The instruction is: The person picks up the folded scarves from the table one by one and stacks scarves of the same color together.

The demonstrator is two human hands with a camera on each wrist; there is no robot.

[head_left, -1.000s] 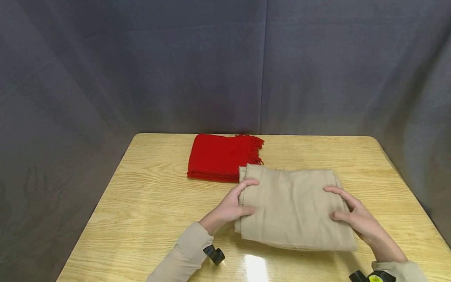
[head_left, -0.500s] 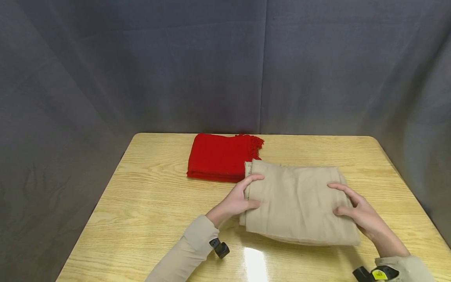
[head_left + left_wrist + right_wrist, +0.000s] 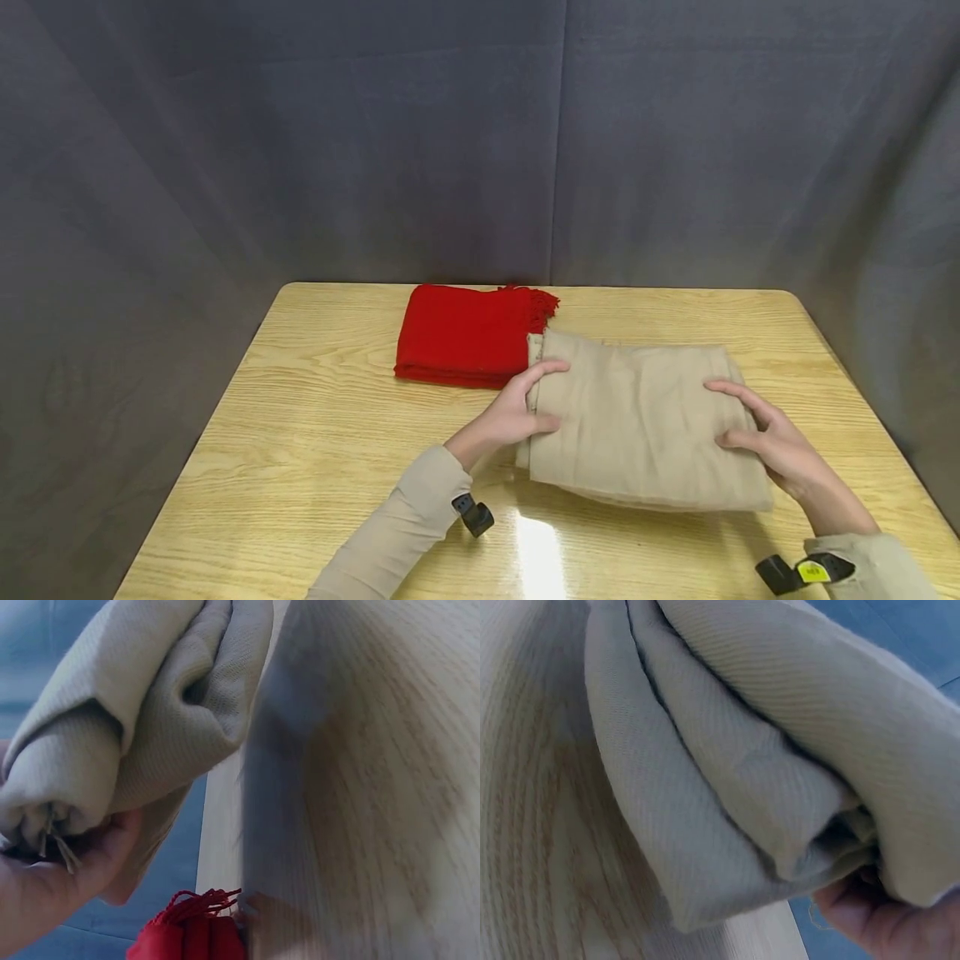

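Note:
A folded beige scarf (image 3: 637, 425) is held between both hands, lifted a little off the table. At its left side my left hand (image 3: 513, 412) grips the folded edge, thumb on top and other fingers partly underneath. My right hand (image 3: 780, 442) grips the opposite edge in the same way. Thick layers of the scarf (image 3: 172, 712) and a few fringe threads show in the left wrist view. In the right wrist view the folds (image 3: 705, 765) hang over the wood, with part of the hand under them. Behind and left lies a folded red scarf (image 3: 465, 337) with a fringe on its right.
The wooden table (image 3: 315, 417) has a bright reflection near its front. Dark grey curtains (image 3: 420, 150) stand behind it and along both sides. The beige scarf's far left corner overlaps the red scarf's near right corner in the head view.
Both hands have carried the beige scarf slightly away from the body and a little to the right. Their grip looks the same. The red scarf has stayed in place.

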